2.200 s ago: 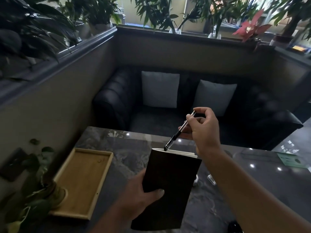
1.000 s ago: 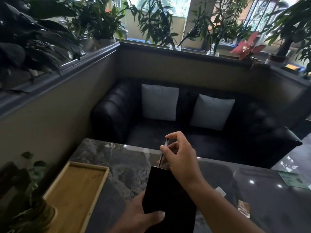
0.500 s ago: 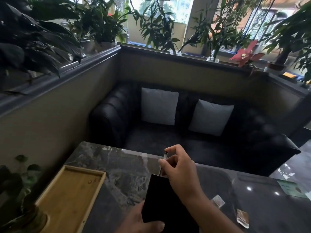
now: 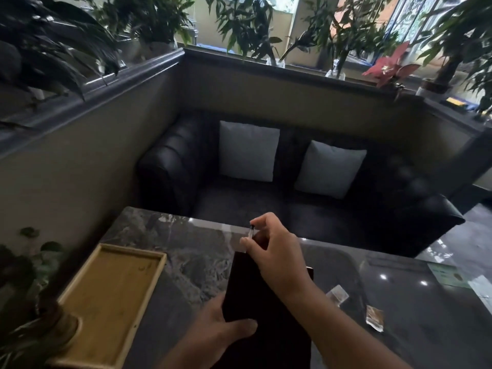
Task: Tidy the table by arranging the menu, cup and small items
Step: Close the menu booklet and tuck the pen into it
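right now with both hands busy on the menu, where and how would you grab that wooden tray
Take the wooden tray by its right long rim, coming from the right across bare table. The raised rim gives a lip to pinch, thumb inside. The potted plant crowds its near left corner, so that side is worse.

A café booth: black sofa (image 4: 292, 198) (two cushions), marble table (image 4: 191, 251), plants (image 4: 239, 27).

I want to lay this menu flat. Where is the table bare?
Bare marble lies between the wooden tray and the menu, up to the table's far edge. The tray is empty too. Right of the hands, two small packets crowd it.
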### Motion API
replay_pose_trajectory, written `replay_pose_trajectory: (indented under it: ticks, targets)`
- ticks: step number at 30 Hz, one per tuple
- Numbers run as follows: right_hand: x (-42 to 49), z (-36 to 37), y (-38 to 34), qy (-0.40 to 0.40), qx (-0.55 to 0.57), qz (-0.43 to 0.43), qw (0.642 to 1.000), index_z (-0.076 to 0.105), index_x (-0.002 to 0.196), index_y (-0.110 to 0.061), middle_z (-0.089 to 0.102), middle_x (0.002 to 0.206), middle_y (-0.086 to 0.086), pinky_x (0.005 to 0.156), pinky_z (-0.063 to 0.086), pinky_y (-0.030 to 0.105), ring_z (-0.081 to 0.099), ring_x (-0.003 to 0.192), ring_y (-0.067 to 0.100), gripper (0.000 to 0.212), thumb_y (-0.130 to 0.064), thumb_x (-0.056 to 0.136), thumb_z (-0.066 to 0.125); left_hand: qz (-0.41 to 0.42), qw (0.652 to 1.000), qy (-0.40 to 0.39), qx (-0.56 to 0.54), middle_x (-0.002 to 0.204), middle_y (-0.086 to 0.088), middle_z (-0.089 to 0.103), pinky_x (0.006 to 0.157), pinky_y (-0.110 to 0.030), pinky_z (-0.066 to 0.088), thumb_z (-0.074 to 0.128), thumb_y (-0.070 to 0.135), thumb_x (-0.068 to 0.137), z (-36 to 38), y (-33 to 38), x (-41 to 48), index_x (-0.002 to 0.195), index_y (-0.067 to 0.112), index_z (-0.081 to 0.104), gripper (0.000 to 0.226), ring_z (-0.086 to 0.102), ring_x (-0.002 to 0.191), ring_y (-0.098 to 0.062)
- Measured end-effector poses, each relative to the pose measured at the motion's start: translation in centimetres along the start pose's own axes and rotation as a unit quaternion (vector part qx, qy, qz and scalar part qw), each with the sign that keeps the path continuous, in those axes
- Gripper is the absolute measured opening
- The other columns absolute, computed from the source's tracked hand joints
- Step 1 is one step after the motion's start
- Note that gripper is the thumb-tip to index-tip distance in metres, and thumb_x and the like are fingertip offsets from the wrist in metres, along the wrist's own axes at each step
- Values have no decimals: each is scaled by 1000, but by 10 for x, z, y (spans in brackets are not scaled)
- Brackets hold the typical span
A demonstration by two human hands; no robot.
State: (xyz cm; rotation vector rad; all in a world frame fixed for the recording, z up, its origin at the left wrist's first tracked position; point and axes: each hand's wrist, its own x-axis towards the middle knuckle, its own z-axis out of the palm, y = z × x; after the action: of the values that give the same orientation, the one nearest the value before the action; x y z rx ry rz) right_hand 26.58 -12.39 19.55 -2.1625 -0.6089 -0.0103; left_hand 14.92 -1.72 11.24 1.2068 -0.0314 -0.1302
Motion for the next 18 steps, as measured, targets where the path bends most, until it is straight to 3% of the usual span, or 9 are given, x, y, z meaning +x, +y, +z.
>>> replay_pose_trajectory:
  ticks: [3,8,11,14,18]
  targets:
    - [-1,2,-1,3,-26,-7,1000,56,111,-29,68,80,-11,68,55,16,67,75,1,28,-33,89,73,-29,998,22,-60,123,-28,66,91,-38,56,71,-7,78,3,3,0,127,-3,59,51,64,117,-40]
    - [-3,4,1,-2,-57,-26,998,58,114,-25,68,77,-12,74,59,25,66,74,1,30,-37,89,71,-26,996,69,-50,121,-36,63,101,-61,47,78,9,67,6,-1,3,126,-12,54,67,61,115,-50]
    - [-5,4,2,-40,-85,-45,995,53,123,-24,68,85,-12,77,59,27,66,79,2,46,-44,86,71,-43,995,86,-40,116,-31,68,91,-50,55,79,12,66,5,-3,2,122,-11,58,64,67,108,-45]
    - [-11,6,6,-81,-134,-52,986,44,133,-24,72,103,-5,82,59,32,69,91,10,62,-48,83,73,-65,991,115,10,114,-28,70,93,-51,55,83,21,61,4,-3,-1,118,-4,63,64,68,106,-42]
    - [-20,12,15,-82,-155,-52,983,44,133,-25,71,103,-9,83,58,36,69,94,14,60,-47,85,72,-96,990,102,27,112,-19,73,85,-37,59,79,5,76,4,-7,-3,117,0,65,43,72,103,-31]
